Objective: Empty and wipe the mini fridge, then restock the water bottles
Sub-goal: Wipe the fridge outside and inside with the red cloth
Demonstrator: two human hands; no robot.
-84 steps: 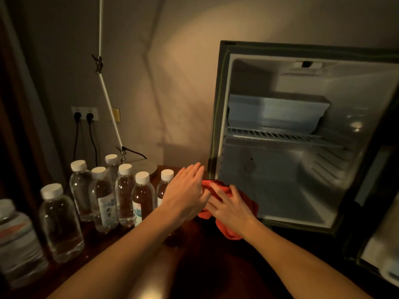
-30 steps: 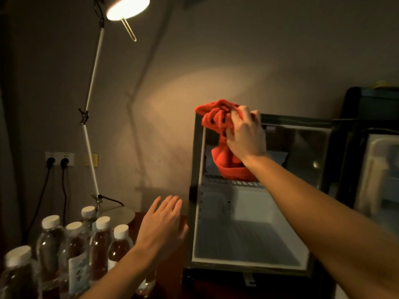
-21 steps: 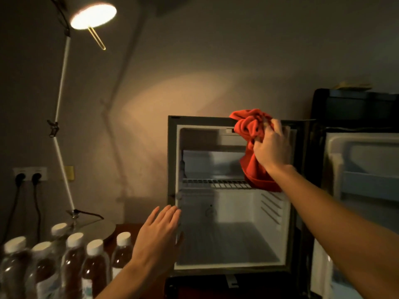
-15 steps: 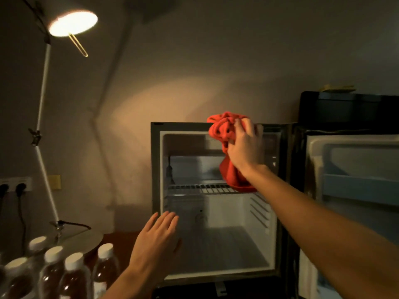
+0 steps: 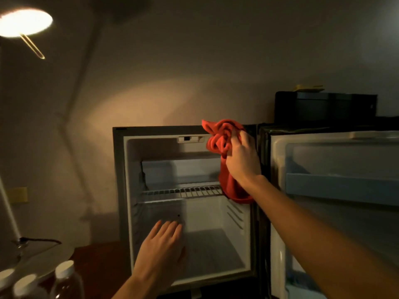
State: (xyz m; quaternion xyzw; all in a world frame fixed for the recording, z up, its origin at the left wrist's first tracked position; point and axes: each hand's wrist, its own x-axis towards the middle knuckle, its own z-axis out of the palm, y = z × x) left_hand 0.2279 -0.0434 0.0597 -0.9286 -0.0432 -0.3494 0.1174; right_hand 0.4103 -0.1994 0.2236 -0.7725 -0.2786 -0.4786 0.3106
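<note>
since half a second ago your view has swung right, so the lamp head (image 5: 25, 22) now sits at the far left edge and only three water bottles (image 5: 64, 281) peek in at the bottom left corner, white caps up, on the dark wooden table (image 5: 99, 264). moving across, your left hand (image 5: 162, 253) hangs in front of the lower compartment of the mini fridge (image 5: 187, 203), fingers straight and lying together, gripping nothing; whether it touches the liner you can't tell from here. it was low beside the fridge's left frame before, and now it's further in front of the opening. inside, the wire shelf (image 5: 183, 192) is bare. up and to the right, your right hand (image 5: 241, 158) has slid from the top middle of the opening to the upper right corner, fingers curled tight round the bunched red cloth (image 5: 222, 139), whose tail dangles down past the shelf's right end. beyond it the fridge door (image 5: 334, 190) stands swung open, and a black box (image 5: 326, 107) sits on top behind.
</note>
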